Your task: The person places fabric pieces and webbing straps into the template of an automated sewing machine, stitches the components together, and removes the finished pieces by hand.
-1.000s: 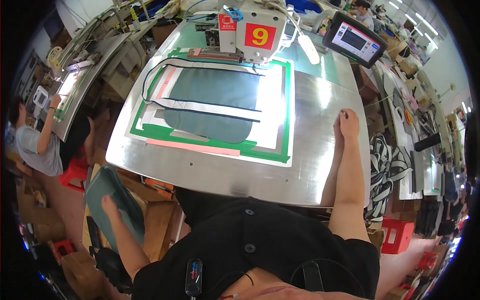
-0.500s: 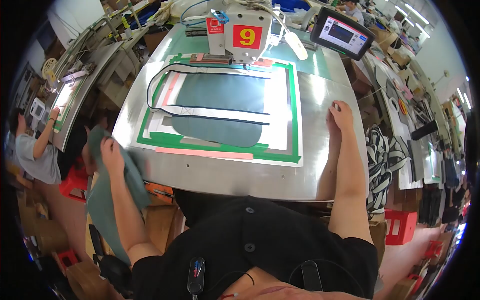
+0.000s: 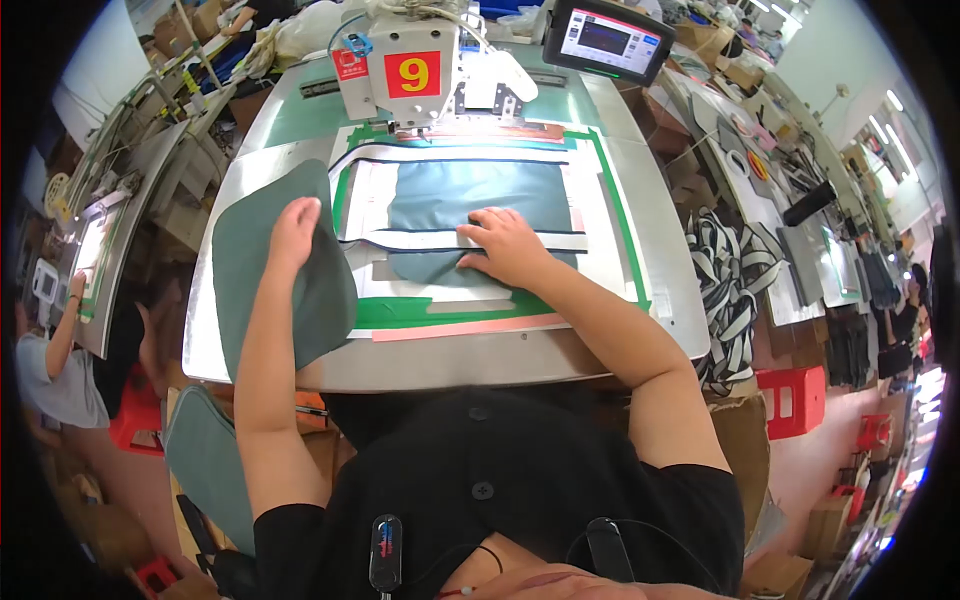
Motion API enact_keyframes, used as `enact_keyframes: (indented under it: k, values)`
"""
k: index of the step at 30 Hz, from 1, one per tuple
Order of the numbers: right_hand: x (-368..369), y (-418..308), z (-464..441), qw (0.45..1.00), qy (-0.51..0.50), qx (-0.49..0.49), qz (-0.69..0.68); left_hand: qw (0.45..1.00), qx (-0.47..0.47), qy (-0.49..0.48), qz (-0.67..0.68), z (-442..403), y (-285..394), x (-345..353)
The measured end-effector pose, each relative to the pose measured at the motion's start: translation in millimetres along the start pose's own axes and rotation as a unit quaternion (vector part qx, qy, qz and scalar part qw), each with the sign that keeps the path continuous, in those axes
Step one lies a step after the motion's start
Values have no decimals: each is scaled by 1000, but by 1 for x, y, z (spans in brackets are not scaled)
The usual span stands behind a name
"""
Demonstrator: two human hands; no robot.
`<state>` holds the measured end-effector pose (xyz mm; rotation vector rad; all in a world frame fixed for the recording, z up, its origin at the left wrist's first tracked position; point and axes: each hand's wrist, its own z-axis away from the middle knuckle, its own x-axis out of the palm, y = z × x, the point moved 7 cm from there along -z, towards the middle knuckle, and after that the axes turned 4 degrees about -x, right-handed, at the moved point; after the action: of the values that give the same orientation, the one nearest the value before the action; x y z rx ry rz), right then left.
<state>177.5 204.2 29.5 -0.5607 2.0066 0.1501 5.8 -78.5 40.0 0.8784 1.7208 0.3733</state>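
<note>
My left hand (image 3: 294, 234) is closed on a green fabric panel (image 3: 240, 262), which hangs over the left part of the metal table. My right hand (image 3: 505, 245) has its fingers apart and rests on the white strap (image 3: 405, 239) with dark edges. That strap crosses another green panel (image 3: 425, 195), lying in a template frame edged with green tape (image 3: 400, 312). A second stretch of strap (image 3: 480, 154) runs along the panel's far side. Behind the frame stands the machine head (image 3: 412, 75) with a red number 9 label.
A display screen (image 3: 608, 42) stands at the back right. More green panels (image 3: 207, 450) lie below the table at left. Striped straps (image 3: 735, 275) hang at right by a red stool (image 3: 792, 402). Another person (image 3: 62, 370) is at far left.
My left hand has lifted a green panel from the lower left onto the table's left side. My right hand has moved from the table's right side onto the strap. The view has shifted.
</note>
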Motion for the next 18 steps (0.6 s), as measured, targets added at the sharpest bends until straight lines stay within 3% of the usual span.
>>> enact_keyframes:
  k: [1,2,3,5,11,13,16,18]
  values:
    - [-2,7,2,1000,-3,-2,8,993,70,-17,-93,11,20,1]
    - [-4,13,4,1000,-7,-5,15,970,51,-87,-222,22,25,6]
    - [-12,11,6,999,28,-22,23,960,54,-119,-248,34,30,6]
    - [-11,27,12,1000,-2,7,27,934,36,-182,-306,49,41,5]
    - [-22,41,29,993,-26,102,49,950,52,-128,-281,50,18,26]
    - [-33,40,46,985,26,141,-97,951,51,-125,-278,47,19,33]
    - [-54,17,65,996,40,73,-13,957,24,-116,-265,39,20,42]
    - [-53,23,78,994,42,100,-11,957,18,-120,-262,33,22,50]
